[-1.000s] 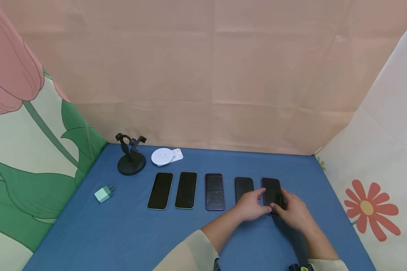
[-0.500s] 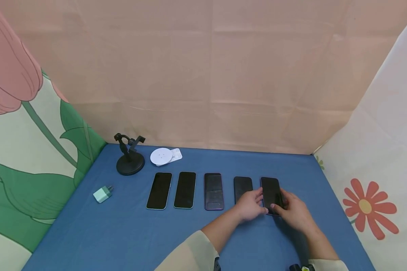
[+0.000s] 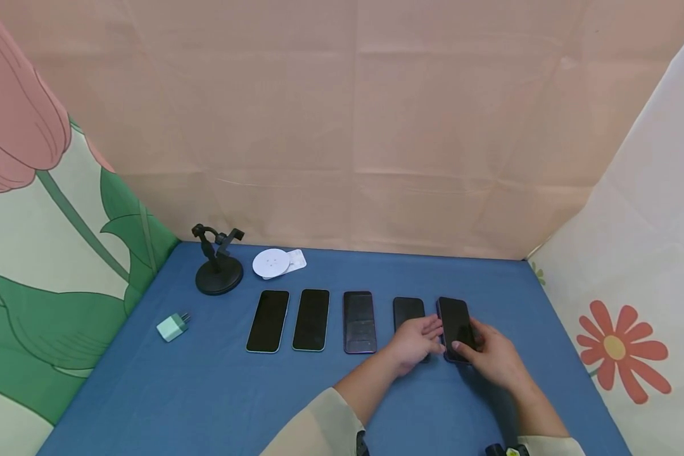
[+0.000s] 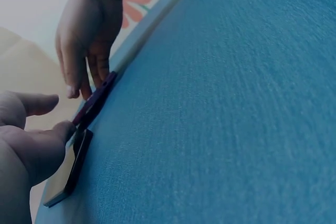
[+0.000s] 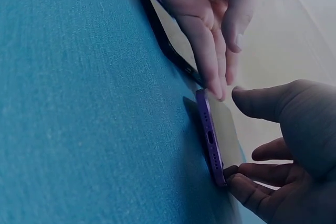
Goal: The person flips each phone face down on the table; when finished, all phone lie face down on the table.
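At the right end of a row of phones, a dark-screened smartphone with a purple frame lies screen up. My right hand holds it by its right edge, fingers at the side and thumb over the lower screen. A shadow shows under its left side in the right wrist view. My left hand is beside its left edge, fingers extended, fingertips close to the phone. Below that hand, partly covered by it, lies a smaller black phone.
Further left lie a purple-edged phone and two black-screened phones, one beside the other. Behind them are a black stand and a white disc on a white card. A charger plug sits at the left of the blue table.
My left hand has drawn slightly left, away from the phone's lower left edge, and its fingers have straightened. My right hand keeps its hold at the right edge.
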Demonstrator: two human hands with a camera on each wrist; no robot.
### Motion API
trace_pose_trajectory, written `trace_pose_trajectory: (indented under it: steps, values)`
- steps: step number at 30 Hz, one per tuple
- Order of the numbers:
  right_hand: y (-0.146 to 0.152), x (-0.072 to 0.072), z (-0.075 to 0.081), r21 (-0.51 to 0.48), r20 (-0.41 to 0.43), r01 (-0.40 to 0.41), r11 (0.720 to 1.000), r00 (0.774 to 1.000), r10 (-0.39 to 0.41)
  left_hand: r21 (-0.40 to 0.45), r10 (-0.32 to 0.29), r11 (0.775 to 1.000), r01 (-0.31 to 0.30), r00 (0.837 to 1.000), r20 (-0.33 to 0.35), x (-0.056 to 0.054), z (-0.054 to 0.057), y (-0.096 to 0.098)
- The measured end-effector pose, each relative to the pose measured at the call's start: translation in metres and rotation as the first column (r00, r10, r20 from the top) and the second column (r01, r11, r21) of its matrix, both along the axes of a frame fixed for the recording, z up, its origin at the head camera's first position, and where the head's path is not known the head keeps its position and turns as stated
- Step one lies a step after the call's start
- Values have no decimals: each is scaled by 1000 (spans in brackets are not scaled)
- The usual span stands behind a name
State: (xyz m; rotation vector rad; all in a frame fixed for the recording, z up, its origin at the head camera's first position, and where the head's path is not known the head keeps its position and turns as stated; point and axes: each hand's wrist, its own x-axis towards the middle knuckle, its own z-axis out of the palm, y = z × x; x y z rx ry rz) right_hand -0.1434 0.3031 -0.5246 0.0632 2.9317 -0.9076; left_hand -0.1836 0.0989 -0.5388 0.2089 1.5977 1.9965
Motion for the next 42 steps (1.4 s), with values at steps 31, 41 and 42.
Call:
trace_pose_trajectory:
  steps: [31,41,42]
  values:
    - [-14,-5,4,-245,58,-18,969,998,33,149,-28,989,22,999,39,-9,23,-16]
    - [-11,-4,4,-378,46,-51,924,996,74,185,-68,981,61,997,29,-8,26,-15]
    - [-10,-4,4,-385,45,-51,922,996,74,186,-69,980,63,997,28,-7,27,-15]
